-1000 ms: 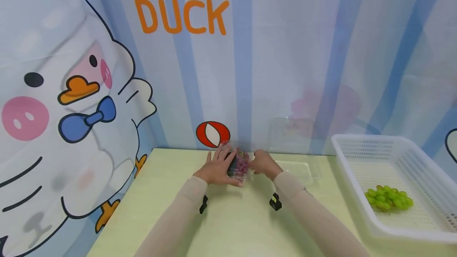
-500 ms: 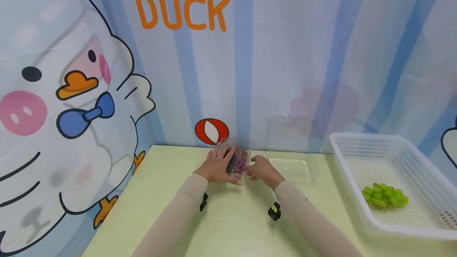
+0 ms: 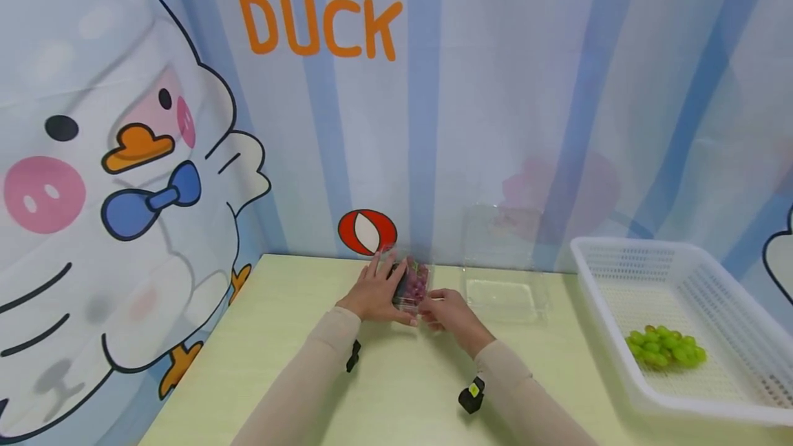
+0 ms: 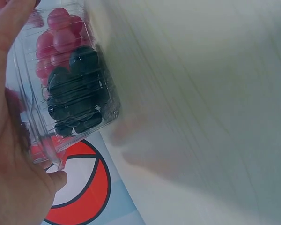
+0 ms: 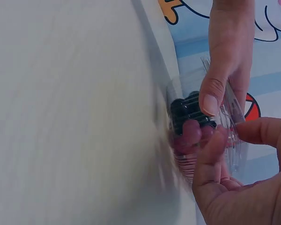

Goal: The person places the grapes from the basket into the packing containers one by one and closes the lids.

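A clear plastic clamshell box [image 3: 419,285] with red grapes [image 4: 58,42] and dark grapes [image 4: 77,91] inside stands at the table's back edge. My left hand [image 3: 374,294] lies over its top and left side with fingers spread, resting on the lid. At the front right corner my right hand [image 3: 452,315] pinches the box's rim between thumb and forefinger, while its other fingers bend in below. In the right wrist view, the lid edge [image 5: 232,110] runs between my two hands. Whether the lid's catch is fastened cannot be seen.
A second clear clamshell box [image 3: 503,298] stands open to the right, its lid leaning on the curtain. Further right, a white plastic basket [image 3: 610,336] holds a bunch of green grapes [image 3: 665,347]. A printed curtain [image 3: 483,102] hangs behind the pale table [image 3: 396,391].
My right hand has slid along the right side of the box toward its front corner, letting go of the side on the way. The left hand has stayed on the box.
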`<state>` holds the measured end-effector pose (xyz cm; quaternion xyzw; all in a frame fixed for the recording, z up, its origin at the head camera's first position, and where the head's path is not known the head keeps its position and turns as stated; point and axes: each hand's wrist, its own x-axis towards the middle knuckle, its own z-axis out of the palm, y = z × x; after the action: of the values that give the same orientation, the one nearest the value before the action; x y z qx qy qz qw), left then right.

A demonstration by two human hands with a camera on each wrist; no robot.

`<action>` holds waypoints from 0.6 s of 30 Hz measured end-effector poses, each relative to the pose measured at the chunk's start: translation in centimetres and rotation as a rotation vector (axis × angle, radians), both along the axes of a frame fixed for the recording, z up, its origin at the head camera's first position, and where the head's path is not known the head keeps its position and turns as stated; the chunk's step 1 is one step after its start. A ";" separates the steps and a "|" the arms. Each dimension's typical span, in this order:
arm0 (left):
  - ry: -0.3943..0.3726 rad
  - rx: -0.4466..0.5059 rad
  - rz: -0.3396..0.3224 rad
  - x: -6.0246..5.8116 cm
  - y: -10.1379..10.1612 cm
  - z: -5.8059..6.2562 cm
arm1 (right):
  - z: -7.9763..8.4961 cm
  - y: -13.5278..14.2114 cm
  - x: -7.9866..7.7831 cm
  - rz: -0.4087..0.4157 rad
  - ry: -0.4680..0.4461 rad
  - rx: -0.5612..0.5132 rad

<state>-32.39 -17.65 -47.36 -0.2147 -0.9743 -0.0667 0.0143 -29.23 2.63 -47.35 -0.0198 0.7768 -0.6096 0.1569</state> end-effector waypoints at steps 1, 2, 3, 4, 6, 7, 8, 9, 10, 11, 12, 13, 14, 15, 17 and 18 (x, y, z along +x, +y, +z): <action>-0.002 -0.006 0.001 0.0 0.0 0.0 | -0.1 0.0 0.1 0.003 0.001 -0.011; -0.003 -0.008 0.001 0.0 -0.1 0.0 | -0.2 -0.1 0.2 0.001 0.002 -0.025; -0.006 -0.009 0.003 0.0 -0.1 0.0 | -0.3 -0.1 0.2 -0.004 0.003 -0.033; -0.008 -0.010 0.005 0.0 0.0 -0.1 | -0.5 -0.1 0.3 -0.011 -0.003 -0.047; -0.010 -0.006 0.006 0.0 0.0 -0.3 | -0.7 -0.1 0.5 -0.029 -0.015 -0.065; -0.012 -0.004 0.008 0.1 0.0 -0.3 | -0.8 0.0 0.4 -0.040 -0.027 -0.073; -0.013 0.001 0.007 0.2 0.0 -0.2 | -0.8 0.0 0.4 -0.051 -0.042 -0.081; -0.014 0.002 0.008 0.2 0.0 -0.1 | -0.9 -0.1 0.4 -0.057 -0.058 -0.086; -0.012 0.004 0.008 0.2 0.0 -0.1 | -0.9 -0.1 0.3 -0.060 -0.077 -0.099; -0.012 0.006 0.007 0.3 0.0 0.1 | -0.9 -0.1 0.3 -0.060 -0.087 -0.106; -0.011 0.007 0.008 0.4 0.0 0.2 | -0.9 -0.1 0.3 -0.060 -0.102 -0.121; -0.011 0.006 0.009 0.4 0.0 0.3 | -1.0 -0.1 0.2 -0.058 -0.118 -0.138; -0.009 0.003 0.011 0.4 0.0 0.3 | -1.0 -0.1 0.2 -0.056 -0.129 -0.151; -0.004 -0.001 0.013 0.4 0.0 0.3 | -1.0 -0.1 0.1 -0.053 -0.136 -0.161; -0.004 -0.006 0.018 0.4 0.1 0.3 | -1.2 -0.1 0.1 -0.050 -0.146 -0.177; -0.003 -0.011 0.021 0.4 0.1 0.2 | -1.2 -0.1 0.0 -0.050 -0.156 -0.185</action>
<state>-31.97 -17.53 -47.15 -0.2046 -0.9768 -0.0617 0.0125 -29.20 2.54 -48.58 0.0326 0.7029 -0.6821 0.1990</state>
